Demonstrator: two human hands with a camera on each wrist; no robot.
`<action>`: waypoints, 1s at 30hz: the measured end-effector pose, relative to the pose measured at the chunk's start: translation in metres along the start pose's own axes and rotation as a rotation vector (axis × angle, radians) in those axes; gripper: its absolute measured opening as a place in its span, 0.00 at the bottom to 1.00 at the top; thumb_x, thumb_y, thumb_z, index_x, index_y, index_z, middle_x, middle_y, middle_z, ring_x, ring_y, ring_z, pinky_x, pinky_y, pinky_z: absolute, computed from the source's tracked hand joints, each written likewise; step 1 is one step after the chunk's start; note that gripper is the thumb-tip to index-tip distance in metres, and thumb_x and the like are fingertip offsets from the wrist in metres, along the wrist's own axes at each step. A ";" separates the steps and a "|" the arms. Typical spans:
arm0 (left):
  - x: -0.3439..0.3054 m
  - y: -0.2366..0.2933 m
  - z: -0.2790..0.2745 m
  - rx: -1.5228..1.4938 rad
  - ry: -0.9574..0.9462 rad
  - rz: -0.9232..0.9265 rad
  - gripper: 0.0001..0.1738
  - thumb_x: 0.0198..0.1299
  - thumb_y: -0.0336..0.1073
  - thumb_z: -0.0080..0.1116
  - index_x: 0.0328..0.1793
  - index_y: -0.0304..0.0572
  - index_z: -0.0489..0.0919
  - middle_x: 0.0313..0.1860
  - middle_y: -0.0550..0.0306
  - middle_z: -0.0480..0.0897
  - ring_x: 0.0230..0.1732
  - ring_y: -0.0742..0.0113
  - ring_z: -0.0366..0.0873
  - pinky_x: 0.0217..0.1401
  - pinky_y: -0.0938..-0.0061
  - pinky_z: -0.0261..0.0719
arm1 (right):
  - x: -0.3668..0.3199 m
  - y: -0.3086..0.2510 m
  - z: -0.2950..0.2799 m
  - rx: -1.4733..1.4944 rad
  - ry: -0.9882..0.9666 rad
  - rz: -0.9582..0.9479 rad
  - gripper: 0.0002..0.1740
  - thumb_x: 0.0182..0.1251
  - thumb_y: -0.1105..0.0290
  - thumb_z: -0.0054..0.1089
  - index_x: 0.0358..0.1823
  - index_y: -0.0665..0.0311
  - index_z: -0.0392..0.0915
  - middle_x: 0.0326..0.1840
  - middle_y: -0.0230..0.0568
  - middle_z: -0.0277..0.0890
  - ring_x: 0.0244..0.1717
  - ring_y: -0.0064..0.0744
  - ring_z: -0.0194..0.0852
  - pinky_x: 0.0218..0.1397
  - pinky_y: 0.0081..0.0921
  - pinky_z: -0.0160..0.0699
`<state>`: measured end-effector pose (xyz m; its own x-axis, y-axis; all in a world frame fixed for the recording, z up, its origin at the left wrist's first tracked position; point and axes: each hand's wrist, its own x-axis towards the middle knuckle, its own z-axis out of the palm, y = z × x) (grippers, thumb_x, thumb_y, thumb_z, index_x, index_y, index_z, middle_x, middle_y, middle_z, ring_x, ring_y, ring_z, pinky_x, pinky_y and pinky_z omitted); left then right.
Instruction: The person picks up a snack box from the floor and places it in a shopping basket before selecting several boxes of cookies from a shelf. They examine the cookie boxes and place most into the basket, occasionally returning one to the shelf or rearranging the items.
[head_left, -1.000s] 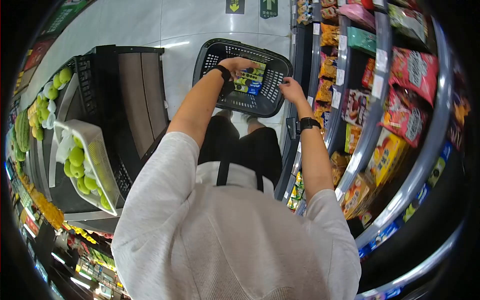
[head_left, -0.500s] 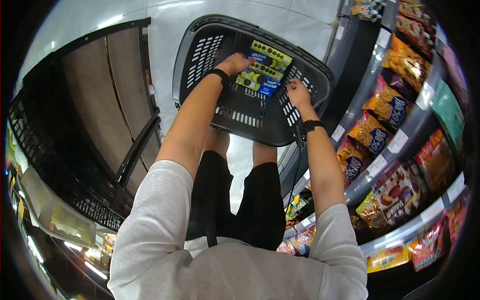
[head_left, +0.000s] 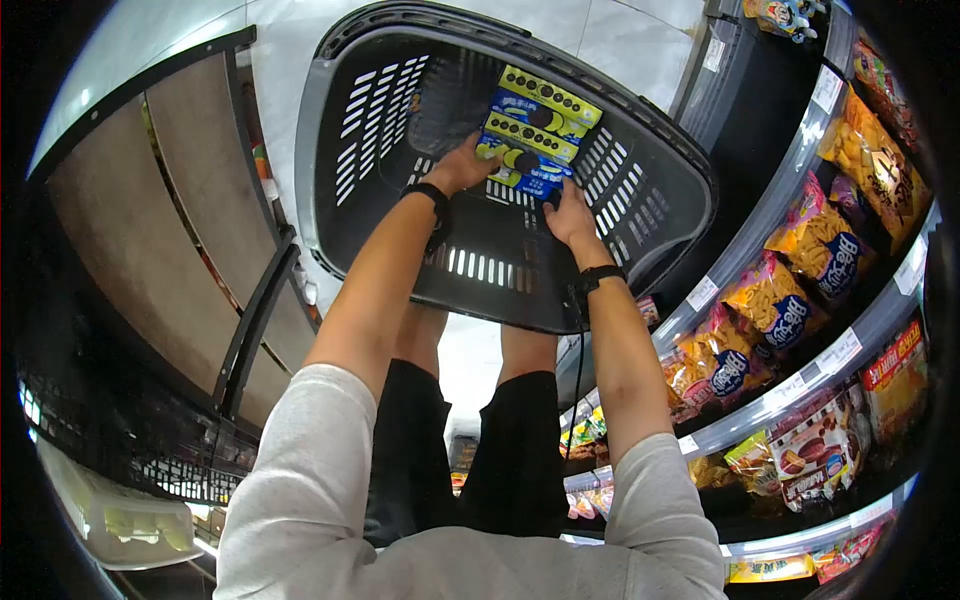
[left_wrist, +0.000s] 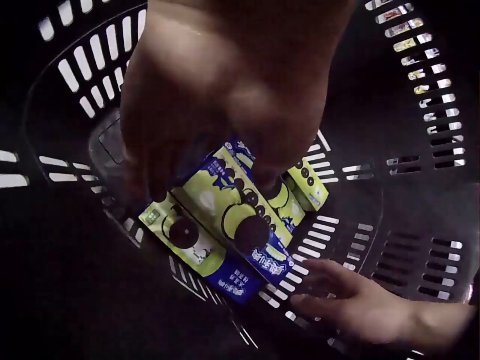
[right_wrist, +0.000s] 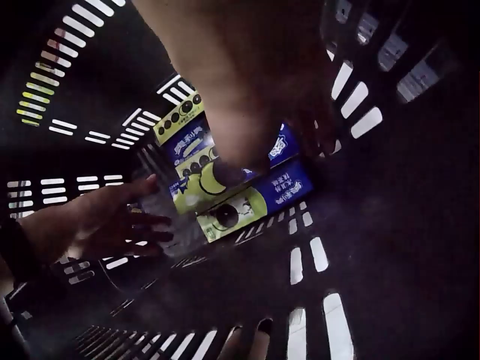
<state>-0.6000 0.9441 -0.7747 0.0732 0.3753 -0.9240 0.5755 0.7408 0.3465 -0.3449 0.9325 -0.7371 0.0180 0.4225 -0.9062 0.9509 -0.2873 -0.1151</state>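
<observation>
Several yellow-green and blue cookie boxes [head_left: 540, 125] lie side by side in a black shopping basket [head_left: 330, 210]. At their left end is my left hand [head_left: 462, 168], its fingertips right at the nearest box. My right hand [head_left: 572, 215] is at the other end, fingers reaching to the box edge. In the left wrist view, the right hand [left_wrist: 367, 307] has its thumb and fingers apart beside the boxes [left_wrist: 236, 210]. From the right wrist, the left hand [right_wrist: 112, 221] shows loosely spread fingers next to the boxes [right_wrist: 217, 191]. A see-through plastic pack [head_left: 440, 105] lies left of them.
Shelves of bagged snacks [head_left: 780, 300] line the right side, close to the basket. To the left stands a black rack with brown panels [head_left: 190, 180]. A pale plastic crate [head_left: 130, 525] is at the lower left. Tiled floor [head_left: 640, 40] shows beyond the basket.
The basket appears larger and closer in the head view. My left hand has gone lower along the boxes, and my right hand has moved from the basket's right wall to the boxes' right end.
</observation>
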 end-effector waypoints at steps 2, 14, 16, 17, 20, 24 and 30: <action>0.009 -0.012 0.006 -0.061 -0.027 0.043 0.58 0.61 0.68 0.61 0.84 0.32 0.55 0.72 0.26 0.73 0.75 0.36 0.69 0.77 0.59 0.67 | 0.008 0.000 0.005 -0.036 -0.014 -0.089 0.50 0.69 0.59 0.62 0.86 0.59 0.41 0.85 0.67 0.44 0.80 0.63 0.57 0.79 0.44 0.66; 0.048 -0.046 0.017 -0.242 -0.173 0.169 0.63 0.58 0.75 0.64 0.82 0.29 0.60 0.70 0.38 0.78 0.73 0.48 0.74 0.74 0.63 0.71 | 0.034 0.020 0.038 0.320 0.040 -0.064 0.57 0.63 0.64 0.73 0.85 0.66 0.41 0.83 0.60 0.54 0.72 0.54 0.72 0.73 0.37 0.72; 0.030 -0.024 0.006 -0.135 -0.130 0.089 0.60 0.57 0.75 0.64 0.79 0.30 0.64 0.68 0.37 0.79 0.72 0.45 0.75 0.74 0.63 0.71 | 0.045 0.032 0.052 0.550 0.052 -0.047 0.58 0.64 0.64 0.73 0.85 0.66 0.40 0.82 0.59 0.55 0.66 0.52 0.77 0.67 0.36 0.77; 0.018 -0.013 -0.003 -0.032 -0.080 0.000 0.58 0.56 0.76 0.64 0.75 0.30 0.69 0.65 0.35 0.81 0.71 0.43 0.76 0.73 0.62 0.71 | 0.051 0.037 0.059 0.777 0.053 -0.035 0.58 0.64 0.63 0.74 0.85 0.66 0.40 0.81 0.59 0.57 0.61 0.49 0.81 0.61 0.35 0.82; 0.014 -0.026 -0.011 0.030 -0.057 0.003 0.59 0.56 0.77 0.62 0.74 0.27 0.70 0.64 0.29 0.80 0.71 0.39 0.76 0.72 0.60 0.72 | 0.016 0.008 0.010 1.179 -0.072 0.131 0.64 0.63 0.56 0.77 0.85 0.70 0.36 0.76 0.55 0.62 0.54 0.39 0.82 0.54 0.33 0.86; -0.019 -0.009 -0.030 0.011 0.008 -0.023 0.59 0.56 0.75 0.62 0.71 0.20 0.70 0.62 0.24 0.80 0.68 0.36 0.77 0.71 0.58 0.74 | -0.012 -0.003 -0.010 1.254 -0.088 0.185 0.55 0.65 0.53 0.75 0.81 0.74 0.50 0.65 0.46 0.70 0.48 0.32 0.78 0.55 0.31 0.87; -0.089 0.035 -0.044 -0.038 0.226 0.024 0.54 0.58 0.70 0.65 0.68 0.20 0.71 0.59 0.23 0.81 0.67 0.33 0.76 0.70 0.55 0.74 | -0.074 -0.026 -0.075 1.195 -0.073 0.130 0.27 0.70 0.52 0.69 0.52 0.72 0.81 0.43 0.38 0.80 0.39 0.26 0.79 0.48 0.28 0.88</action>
<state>-0.6224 0.9614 -0.6732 -0.1001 0.5055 -0.8570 0.5444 0.7488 0.3781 -0.3476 0.9733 -0.6361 0.0380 0.2930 -0.9553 0.0552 -0.9552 -0.2908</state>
